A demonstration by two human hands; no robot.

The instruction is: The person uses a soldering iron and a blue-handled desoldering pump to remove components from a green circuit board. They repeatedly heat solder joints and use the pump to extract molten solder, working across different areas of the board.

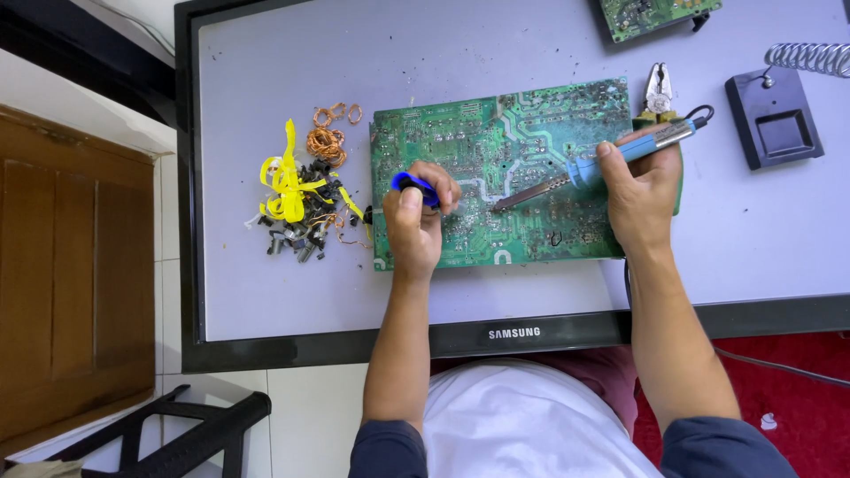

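Large green circuit board [522, 142] lies solder side up on a flat monitor panel [266, 292] that serves as the work surface, roughly centre.

Right hand [642, 190] is clamped on a blue-handled soldering iron [611, 159], gripped like a pen. The iron's shaft runs left and slightly nearer, and its tip touches the board near the middle. The cord leaves the far-right end of the handle.

Left hand [416, 221] rests on the near-left part of the board, fingers closed around a small blue-handled tool [412, 184]. Can't tell what kind; the working end is hidden under the fingers. The two hands are apart, with the iron tip between them.

Left of the board: a pile of pulled parts [301, 235], small dark components mixed with yellow tape strips [285, 181]; copper wire coils [326, 142] lie just beyond, at the far side of the pile.

Right side: pliers [658, 93] at the board's far-right corner, partly behind the iron handle. Further right is a black soldering stand [775, 124] with a spring holder at the far-right edge. A second, smaller green board [651, 13] is cut off at the far edge.

White tile floor and a wooden door on the left.
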